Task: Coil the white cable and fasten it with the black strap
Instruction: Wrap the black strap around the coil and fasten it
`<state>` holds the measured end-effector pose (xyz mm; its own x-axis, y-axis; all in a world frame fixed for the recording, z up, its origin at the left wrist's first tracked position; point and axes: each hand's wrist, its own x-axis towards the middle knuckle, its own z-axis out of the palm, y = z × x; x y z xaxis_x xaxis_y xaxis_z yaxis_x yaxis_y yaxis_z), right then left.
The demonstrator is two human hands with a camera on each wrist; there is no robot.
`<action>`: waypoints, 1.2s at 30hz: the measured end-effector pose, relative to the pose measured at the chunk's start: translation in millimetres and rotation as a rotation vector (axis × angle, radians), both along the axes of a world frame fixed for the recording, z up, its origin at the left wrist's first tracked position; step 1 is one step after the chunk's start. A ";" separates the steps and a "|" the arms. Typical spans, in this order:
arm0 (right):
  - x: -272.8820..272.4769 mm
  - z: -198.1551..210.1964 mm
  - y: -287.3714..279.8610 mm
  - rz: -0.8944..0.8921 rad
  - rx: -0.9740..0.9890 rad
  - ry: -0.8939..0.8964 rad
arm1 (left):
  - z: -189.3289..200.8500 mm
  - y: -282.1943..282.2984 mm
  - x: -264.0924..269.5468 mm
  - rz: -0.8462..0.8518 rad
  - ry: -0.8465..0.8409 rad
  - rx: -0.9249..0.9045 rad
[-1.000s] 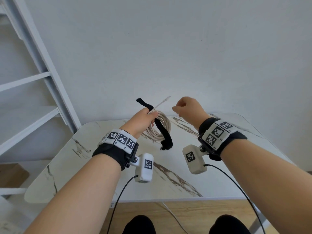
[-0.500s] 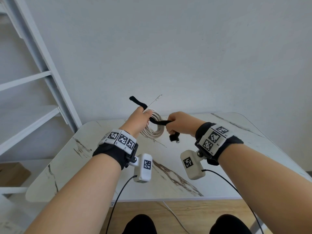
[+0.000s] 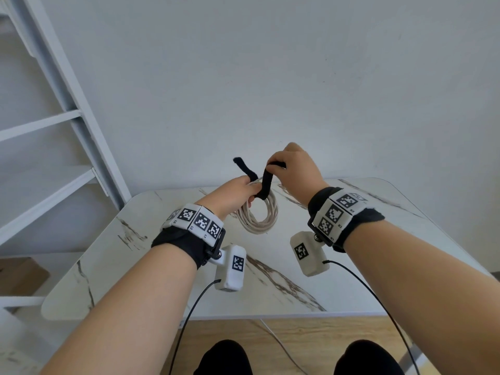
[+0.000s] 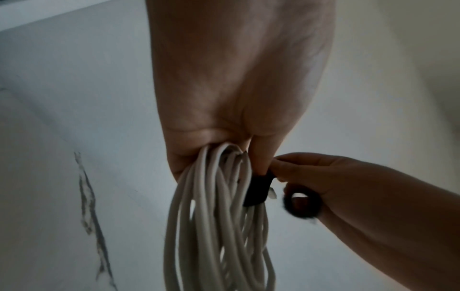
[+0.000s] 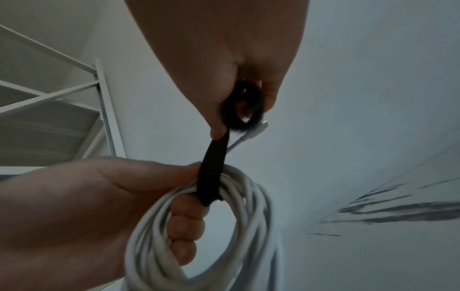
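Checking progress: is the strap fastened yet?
Not fastened. The strap passes through the coil, its ends apart; right hand pulls one end up.

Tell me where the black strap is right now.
In the head view the strap is centre frame above the table, looped through the top of the cable coil in the left hand; the right hand pulls one end upward.

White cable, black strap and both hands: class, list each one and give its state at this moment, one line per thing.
white cable: coiled in loops, hanging from the left hand above the table, not yet fastened.
black strap: passed through the coil, both ends up, not closed.
left hand: grips the top of the coil, fingers curled through it.
right hand: pinches one strap end, pulling it upward.
marble table: bare under the coil.
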<state>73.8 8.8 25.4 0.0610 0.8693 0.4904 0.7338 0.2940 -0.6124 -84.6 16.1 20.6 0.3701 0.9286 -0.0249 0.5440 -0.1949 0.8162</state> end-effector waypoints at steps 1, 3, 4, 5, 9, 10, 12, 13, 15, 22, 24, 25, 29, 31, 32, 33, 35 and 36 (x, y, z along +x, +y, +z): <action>0.6 -1.5 1.2 -0.005 0.027 0.007 | 0.8 -0.3 0.2 -0.014 -0.001 -0.014; 1.3 -2.0 0.1 -0.003 0.000 0.020 | 2.5 -2.0 -0.3 -0.037 -0.027 -0.040; 1.1 -2.2 -1.1 0.001 -0.036 0.037 | 2.9 -3.4 -0.7 -0.045 -0.038 -0.053; 1.0 -2.6 -2.0 0.002 -0.064 0.067 | 3.2 -4.0 -0.5 -0.054 -0.045 -0.056; 1.9 -3.9 -6.4 -0.032 -0.140 0.254 | 2.7 -6.5 -0.3 -0.083 -0.007 0.037; 2.7 -3.8 -6.8 -0.042 -0.187 0.319 | 2.0 -6.8 -0.9 -0.084 -0.005 0.068; 4.3 -3.4 -7.5 -0.048 -0.292 0.450 | 0.0 -6.3 -1.8 -0.069 -0.027 0.114; 4.9 -3.1 -7.9 -0.051 -0.335 0.485 | -0.5 -6.6 -1.8 -0.058 -0.042 0.138; 5.6 -2.1 -9.1 -0.065 -0.407 0.497 | -0.6 -7.7 -1.0 -0.048 -0.057 0.173; 5.7 5.7 -4.8 -0.085 -0.718 0.503 | -3.5 -9.1 0.2 -0.040 -0.089 0.232; 7.9 6.9 -7.1 -0.064 -0.799 0.513 | -2.9 -10.1 -0.3 -0.075 -0.119 0.223; 9.7 6.3 -7.3 -0.056 -0.822 0.518 | -2.4 -10.6 -0.7 -0.091 -0.130 0.213; 12.4 1.8 -4.9 -0.062 -0.802 0.457 | -1.0 -10.6 -1.0 -0.109 -0.133 0.171; 13.7 -0.7 -2.9 -0.069 -0.713 0.376 | -0.4 -10.2 0.1 -0.103 -0.143 0.156; 15.2 -2.9 -1.9 -0.089 -0.664 0.366 | 0.0 -9.6 0.2 -0.094 -0.156 0.147; 17.1 -4.9 -1.0 -0.114 -0.623 0.384 | 0.5 -9.2 0.1 -0.077 -0.165 0.134; 20.9 -9.7 0.4 -0.151 -0.556 0.418 | 1.0 -7.6 -1.2 -0.048 -0.185 0.111; 21.5 -11.1 -0.1 -0.158 -0.532 0.425 | 1.4 -7.4 -2.0 -0.043 -0.196 0.106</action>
